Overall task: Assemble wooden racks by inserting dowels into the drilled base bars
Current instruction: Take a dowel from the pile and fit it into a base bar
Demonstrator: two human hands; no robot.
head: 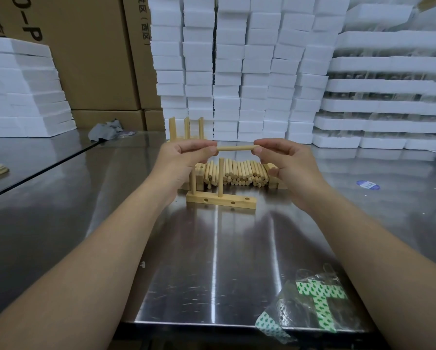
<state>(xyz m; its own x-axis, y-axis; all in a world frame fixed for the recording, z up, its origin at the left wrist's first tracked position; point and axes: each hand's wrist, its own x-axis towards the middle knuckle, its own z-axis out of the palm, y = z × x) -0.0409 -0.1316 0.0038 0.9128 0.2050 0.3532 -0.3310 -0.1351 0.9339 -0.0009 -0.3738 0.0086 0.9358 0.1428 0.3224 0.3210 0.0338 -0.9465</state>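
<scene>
**a light, stiff dowel pinched at both ends above the base bar**

the left hand (184,157) is raised over the tabletop (211,248), its fingers (206,150) curled, with thumb and forefinger clamped on the left tip of a single dowel (237,148). the dowel lies level in the air, between the two hands. it is plain round wood, so it should be light, rigid and a little slick. a pinch near one end should be enough, and it leaves the other end free to enter a hole.

directly below it the base bar (220,200) lies flat on the tabletop. two upright dowels (221,178) are seated in it, and three drilled holes look empty toward its right. the leftmost peg is partly hidden by the wrist, so how deep it sits cannot be judged. the bar looks light enough to skid on the polished steel, so it may need steadying during a push. behind it lies a heap of spare dowels (237,173).

the right hand (285,160) pinches the dowel's right tip, its other fingers loosely folded. a plastic bag (312,299) sits near the front right edge.
</scene>
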